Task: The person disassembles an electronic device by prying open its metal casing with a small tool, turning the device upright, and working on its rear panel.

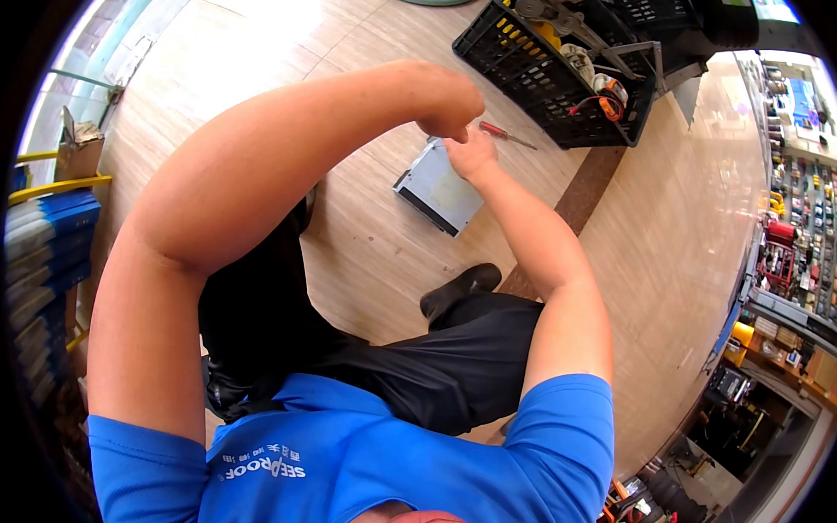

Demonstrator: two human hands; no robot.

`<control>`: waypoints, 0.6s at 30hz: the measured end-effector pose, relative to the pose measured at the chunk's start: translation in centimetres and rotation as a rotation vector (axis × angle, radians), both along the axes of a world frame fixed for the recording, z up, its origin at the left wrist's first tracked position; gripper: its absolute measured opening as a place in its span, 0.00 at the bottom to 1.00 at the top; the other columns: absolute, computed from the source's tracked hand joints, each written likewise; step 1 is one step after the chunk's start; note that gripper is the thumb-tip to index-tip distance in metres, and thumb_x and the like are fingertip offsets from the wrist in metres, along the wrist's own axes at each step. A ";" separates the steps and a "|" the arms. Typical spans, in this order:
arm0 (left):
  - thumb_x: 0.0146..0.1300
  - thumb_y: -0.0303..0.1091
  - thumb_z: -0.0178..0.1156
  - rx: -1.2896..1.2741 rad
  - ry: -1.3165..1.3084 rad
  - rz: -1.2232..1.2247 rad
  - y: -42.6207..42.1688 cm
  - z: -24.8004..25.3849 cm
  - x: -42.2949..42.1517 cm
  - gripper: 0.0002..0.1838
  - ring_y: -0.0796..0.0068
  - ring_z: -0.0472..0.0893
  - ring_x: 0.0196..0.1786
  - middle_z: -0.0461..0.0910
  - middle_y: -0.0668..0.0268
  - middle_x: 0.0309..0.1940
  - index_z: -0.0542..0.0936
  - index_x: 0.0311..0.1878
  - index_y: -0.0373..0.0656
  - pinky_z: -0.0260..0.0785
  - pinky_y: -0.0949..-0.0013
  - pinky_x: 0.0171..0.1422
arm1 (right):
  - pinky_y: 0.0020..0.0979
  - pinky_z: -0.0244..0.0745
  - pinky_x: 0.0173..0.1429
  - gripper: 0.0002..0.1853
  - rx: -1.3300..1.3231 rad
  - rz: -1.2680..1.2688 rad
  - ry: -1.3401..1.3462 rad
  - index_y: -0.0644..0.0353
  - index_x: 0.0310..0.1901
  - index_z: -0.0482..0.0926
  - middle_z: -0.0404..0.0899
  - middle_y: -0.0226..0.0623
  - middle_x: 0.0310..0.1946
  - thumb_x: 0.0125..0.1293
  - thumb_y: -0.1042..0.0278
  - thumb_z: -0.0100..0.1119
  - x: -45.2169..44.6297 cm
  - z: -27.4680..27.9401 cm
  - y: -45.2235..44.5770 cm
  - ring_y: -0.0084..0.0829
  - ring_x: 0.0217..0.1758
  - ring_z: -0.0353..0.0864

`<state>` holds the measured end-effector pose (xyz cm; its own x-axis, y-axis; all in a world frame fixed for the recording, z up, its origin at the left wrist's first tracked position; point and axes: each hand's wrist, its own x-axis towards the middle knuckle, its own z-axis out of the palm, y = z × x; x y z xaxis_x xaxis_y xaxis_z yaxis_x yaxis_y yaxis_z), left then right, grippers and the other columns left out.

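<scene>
Crouching over the tiled floor [363, 269], the person in the blue shirt [411, 473] has a black shoe [461, 291] planted close to the work, and that's the first worry: a shuffle of that foot could knock the silver metal-cased unit [447, 191], lying flat just beyond it with its black front edge turned towards the body. On we go to its far end, where the right hand [473, 155] rests on the corner; its fingers are hidden beneath the hand, so no telling whether they pinch or merely press. Light pressure there would be trouble, as the unit could skate on that glossy surface. Just above, the left hand [450, 97] is bent over at the wrist, fingers curled down, and whether they're wrapped around anything I can't tell; any slip at this spot could catch the neighbouring fingers or scratch the casing. Just past them lies a red-handled screwdriver [506, 135], loose on the floor and liable to roll if a knuckle clips it. Farther out, the black plastic crate [589, 129] is heaped with tools, and a careless rummage could tip one over its rim.
</scene>
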<state>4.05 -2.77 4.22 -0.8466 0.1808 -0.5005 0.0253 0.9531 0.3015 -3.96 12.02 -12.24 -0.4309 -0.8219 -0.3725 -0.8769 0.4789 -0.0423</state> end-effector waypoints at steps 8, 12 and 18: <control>0.65 0.45 0.62 -0.002 0.017 -0.010 0.0 0.3 0.3 0.21 0.51 0.80 0.56 0.83 0.52 0.49 0.78 0.55 0.41 0.72 0.52 0.59 | 0.45 0.75 0.59 0.14 0.174 -0.027 0.072 0.57 0.47 0.83 0.85 0.43 0.47 0.69 0.67 0.47 -1.8 -4.3 1.0 0.43 0.57 0.81; 0.65 0.46 0.62 0.005 0.032 0.005 -0.4 1.2 -0.1 0.21 0.51 0.80 0.56 0.83 0.53 0.49 0.79 0.54 0.41 0.73 0.53 0.59 | 0.46 0.75 0.60 0.14 0.053 -0.279 -0.045 0.58 0.48 0.84 0.85 0.46 0.46 0.69 0.65 0.50 -1.8 -3.3 1.5 0.45 0.57 0.82; 0.65 0.47 0.63 -0.009 0.036 -0.024 0.4 1.5 -0.2 0.21 0.51 0.80 0.56 0.83 0.54 0.50 0.79 0.53 0.41 0.73 0.53 0.58 | 0.46 0.77 0.56 0.12 -0.504 -0.618 -0.237 0.56 0.45 0.84 0.83 0.49 0.48 0.66 0.61 0.57 -0.1 -7.9 -0.4 0.50 0.54 0.81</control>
